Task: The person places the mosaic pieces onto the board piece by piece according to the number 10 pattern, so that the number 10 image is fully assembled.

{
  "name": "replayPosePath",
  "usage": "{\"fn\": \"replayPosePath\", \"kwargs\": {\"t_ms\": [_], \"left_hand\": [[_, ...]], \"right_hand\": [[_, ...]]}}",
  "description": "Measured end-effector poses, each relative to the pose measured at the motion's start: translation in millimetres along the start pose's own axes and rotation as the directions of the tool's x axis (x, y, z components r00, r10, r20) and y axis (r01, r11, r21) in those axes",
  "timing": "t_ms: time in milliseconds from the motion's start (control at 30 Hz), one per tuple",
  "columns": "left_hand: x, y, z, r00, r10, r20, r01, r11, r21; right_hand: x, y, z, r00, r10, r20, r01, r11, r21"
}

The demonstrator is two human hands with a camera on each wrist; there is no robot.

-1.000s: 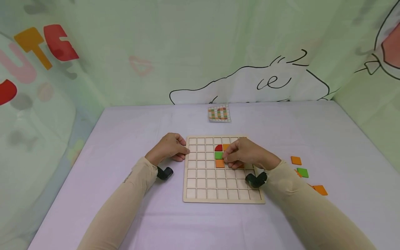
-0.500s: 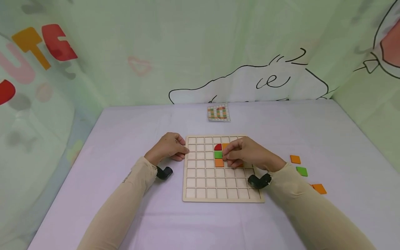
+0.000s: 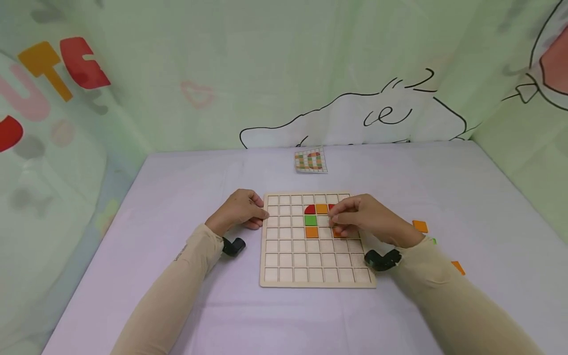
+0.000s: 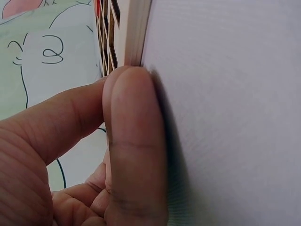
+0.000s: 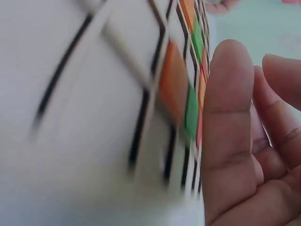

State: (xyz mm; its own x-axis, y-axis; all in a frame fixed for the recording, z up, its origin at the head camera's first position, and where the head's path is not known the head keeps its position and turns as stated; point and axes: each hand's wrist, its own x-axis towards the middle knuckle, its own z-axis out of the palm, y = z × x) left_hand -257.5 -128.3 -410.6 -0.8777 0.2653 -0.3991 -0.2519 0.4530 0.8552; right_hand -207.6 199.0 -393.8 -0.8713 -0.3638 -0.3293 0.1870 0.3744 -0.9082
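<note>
A wooden grid board lies flat on the cloth. My left hand pinches its left edge between thumb and fingers, as the left wrist view shows up close. Over the board's right side hovers my right hand, thumb and index finger apart with nothing between them. Set in the grid are a red quarter-round tile, an orange tile, a green tile and an orange tile. In the right wrist view, another column shows an orange tile, a green tile and a red one, partly covered in the head view.
A small printed pattern card lies behind the board. To the right are a loose orange tile, a sliver of a green tile and another orange tile, partly hidden by the right sleeve.
My right hand has moved right, uncovering the top orange tile and part of a red one. The right sleeve now hides more of the loose tiles. My left hand stays at the board's edge.
</note>
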Motion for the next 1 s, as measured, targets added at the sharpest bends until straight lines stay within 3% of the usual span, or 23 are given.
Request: {"fn": "replayPosePath", "kwargs": {"t_ms": [200,500,767,1000], "left_hand": [[-0.2,2.0,3.1,1.0,-0.003,0.024,0.003,1.0,-0.011],[-1.1,-0.6,0.4,1.0,-0.009,0.023,0.009,1.0,-0.005],[-2.5,-1.0,-1.8,1.0,-0.017,0.01,0.017,1.0,-0.001],[-1.0,-0.9,0.8,1.0,-0.02,0.014,0.02,1.0,-0.003]], "right_hand": [[-38.8,23,-44,0.987,0.058,-0.151,-0.063,0.998,-0.03],[-86.1,59,-97,0.953,0.064,-0.295,-0.105,0.987,-0.124],[-100.0,66,-106,0.936,0.166,-0.31,-0.251,0.933,-0.257],[-111.8,71,-105,0.941,0.194,-0.276,-0.286,0.894,-0.345]]}}
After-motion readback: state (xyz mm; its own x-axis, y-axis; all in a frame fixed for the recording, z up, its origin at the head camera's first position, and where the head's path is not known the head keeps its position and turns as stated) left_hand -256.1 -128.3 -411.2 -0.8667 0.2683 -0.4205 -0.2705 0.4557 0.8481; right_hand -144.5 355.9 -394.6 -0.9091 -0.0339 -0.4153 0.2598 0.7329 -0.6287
